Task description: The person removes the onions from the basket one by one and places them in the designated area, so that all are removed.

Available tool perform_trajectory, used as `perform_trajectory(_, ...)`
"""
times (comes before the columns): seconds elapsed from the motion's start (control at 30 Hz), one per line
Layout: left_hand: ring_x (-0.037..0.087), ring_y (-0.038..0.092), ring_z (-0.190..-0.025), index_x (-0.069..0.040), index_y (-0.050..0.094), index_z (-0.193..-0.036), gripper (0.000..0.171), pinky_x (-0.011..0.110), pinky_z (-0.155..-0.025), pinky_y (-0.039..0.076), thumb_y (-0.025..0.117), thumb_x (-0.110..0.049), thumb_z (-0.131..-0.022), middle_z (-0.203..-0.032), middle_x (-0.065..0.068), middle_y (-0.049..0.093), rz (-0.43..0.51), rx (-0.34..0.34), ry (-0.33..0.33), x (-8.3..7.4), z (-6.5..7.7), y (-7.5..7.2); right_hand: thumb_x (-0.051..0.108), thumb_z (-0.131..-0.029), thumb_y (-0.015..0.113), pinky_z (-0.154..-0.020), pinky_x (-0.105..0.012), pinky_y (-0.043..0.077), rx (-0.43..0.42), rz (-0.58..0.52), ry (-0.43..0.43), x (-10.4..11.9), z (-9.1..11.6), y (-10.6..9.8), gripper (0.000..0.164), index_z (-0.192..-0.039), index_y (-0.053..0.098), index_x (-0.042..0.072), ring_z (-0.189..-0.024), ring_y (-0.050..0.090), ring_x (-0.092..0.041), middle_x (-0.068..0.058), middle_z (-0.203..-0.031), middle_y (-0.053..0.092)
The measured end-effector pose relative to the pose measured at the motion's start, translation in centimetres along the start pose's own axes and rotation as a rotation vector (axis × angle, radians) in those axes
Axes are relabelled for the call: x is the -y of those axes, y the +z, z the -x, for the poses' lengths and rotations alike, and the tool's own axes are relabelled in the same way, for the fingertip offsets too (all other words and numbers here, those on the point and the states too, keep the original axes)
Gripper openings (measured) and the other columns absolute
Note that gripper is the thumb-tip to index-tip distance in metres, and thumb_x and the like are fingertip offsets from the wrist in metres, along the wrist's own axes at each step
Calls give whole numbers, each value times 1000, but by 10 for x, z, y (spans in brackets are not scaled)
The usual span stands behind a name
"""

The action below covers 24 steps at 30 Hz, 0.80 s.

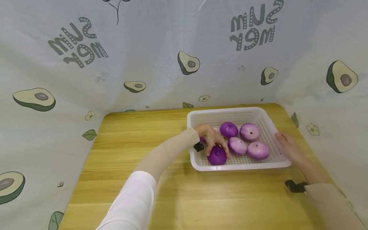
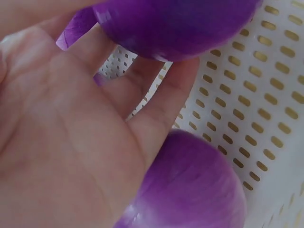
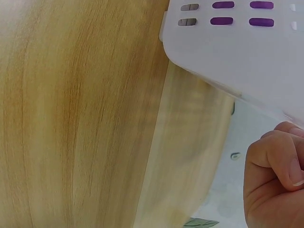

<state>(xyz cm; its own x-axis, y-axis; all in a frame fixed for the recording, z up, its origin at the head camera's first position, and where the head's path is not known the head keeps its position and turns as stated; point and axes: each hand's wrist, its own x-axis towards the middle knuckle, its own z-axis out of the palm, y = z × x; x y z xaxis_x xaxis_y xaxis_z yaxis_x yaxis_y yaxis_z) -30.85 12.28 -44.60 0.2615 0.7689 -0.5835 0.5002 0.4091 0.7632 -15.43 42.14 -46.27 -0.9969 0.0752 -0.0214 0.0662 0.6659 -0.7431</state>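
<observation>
A white plastic basket (image 1: 244,166) with slotted sides holds several purple onions. My left hand (image 1: 214,139) reaches into its left part and grips a dark purple onion (image 1: 217,156) from above, fingers spread around it. In the left wrist view that onion (image 2: 175,28) lies against the fingertips, and another onion (image 2: 199,185) sits beside the palm. Under the left wrist, one onion (image 1: 202,139) is mostly hidden. My right hand (image 1: 290,147) holds the basket's right rim; in the right wrist view its fingers (image 3: 278,156) are curled there, the contact partly out of frame.
Another dark onion (image 1: 228,129) and paler ones (image 1: 258,150) rest in the basket's middle and right. The basket stands on a wooden table (image 1: 129,137), near its right edge. Cloth printed with avocados (image 1: 188,63) hangs behind and around the table.
</observation>
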Motion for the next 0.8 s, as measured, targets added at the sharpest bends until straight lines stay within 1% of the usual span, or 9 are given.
perform_trajectory(0.13,6,35,-137,-14,54,-144,84,23,-112,27,78,20,-72,-148,-10,48,-8,-26,-19,-1,-1,1,35,-110,26,-57,-28,51,-3,-8,1,0,2,0,54,-121,45,-15,-67,59,-7,-27,-96,61)
perform_trajectory(0.23,9,39,-134,-16,56,-143,83,27,-107,37,79,19,-71,-144,-12,49,63,-44,-51,-1,-1,4,35,-110,26,-57,-28,50,-2,-2,9,1,4,0,54,-120,45,-14,-67,59,-7,-25,-94,62)
perform_trajectory(0.37,12,43,-127,-16,58,-141,82,30,-92,52,79,21,-70,-140,-11,48,183,-60,-101,-1,-2,8,35,-110,26,-57,-28,49,2,12,22,2,6,2,53,-118,46,-13,-67,58,-8,-23,-93,62)
perform_trajectory(0.5,11,43,-125,-14,59,-139,80,30,-88,54,80,20,-70,-141,-8,45,193,-68,-95,-1,-2,9,35,-110,26,-58,-27,48,2,16,26,0,6,3,53,-119,45,-14,-68,57,-7,-25,-95,61)
perform_trajectory(0.57,10,42,-125,-12,58,-140,80,29,-89,53,80,20,-70,-142,-6,44,188,-71,-79,-1,-2,9,36,-110,25,-58,-26,48,3,15,26,0,5,2,54,-119,45,-14,-69,56,-7,-26,-96,60)
perform_trajectory(0.63,9,42,-126,-10,56,-141,81,28,-94,50,81,19,-70,-144,-4,44,171,-73,-54,-1,-2,7,36,-110,25,-58,-26,48,1,12,25,0,4,2,54,-120,44,-14,-69,56,-6,-26,-98,60)
perform_trajectory(0.73,6,38,-131,-8,54,-142,81,23,-106,37,84,14,-70,-147,-2,45,84,-81,-9,-3,1,4,36,-110,25,-58,-27,49,0,1,23,0,2,2,54,-119,44,-14,-69,57,-7,-27,-98,60)
perform_trajectory(0.8,3,35,-133,-9,54,-142,80,20,-110,28,86,9,-70,-148,-2,45,20,-94,15,-4,3,2,37,-110,26,-57,-27,49,-2,-1,22,1,1,1,54,-120,44,-14,-69,57,-6,-27,-98,60)
